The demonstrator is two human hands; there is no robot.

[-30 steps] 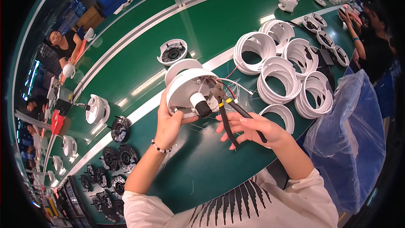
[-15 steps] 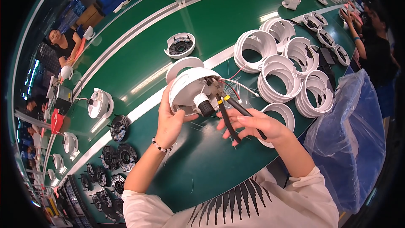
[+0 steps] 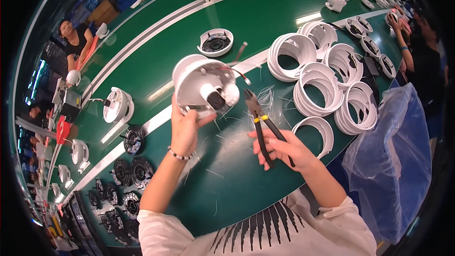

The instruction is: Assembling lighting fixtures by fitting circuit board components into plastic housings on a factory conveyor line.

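Above the green counter [image 3: 204, 199], a white round housing [image 3: 192, 85] is held in the air, with its open side turned up and toward the person. Inside it a black lens part [image 3: 217, 100] is seated, and a thin red wire [image 3: 237, 72] comes out at the far right edge. The left hand [image 3: 185, 130] has its grip clamped on the near left rim of this housing, with the thumb on the inner side. On the left wrist there is a beaded bracelet [image 3: 180, 153]. The right hand [image 3: 286, 149] has its grip closed around the 2 dark handles of the pliers [image 3: 259, 114]; these handles stand apart, and the metal tip is just beside the housing, with a gap between.

Under the pliers, thin clear scraps [image 3: 269, 99] lie scattered. Beyond the housing, a white round shell [image 3: 227, 34] bears a black disc [image 3: 214, 43]. To the right, white rings [image 3: 303, 97] stand in stacks, and to the left, black round parts [image 3: 141, 173] lie in a group. A clear plastic bag [image 3: 391, 161] covers something blue at the lower right.
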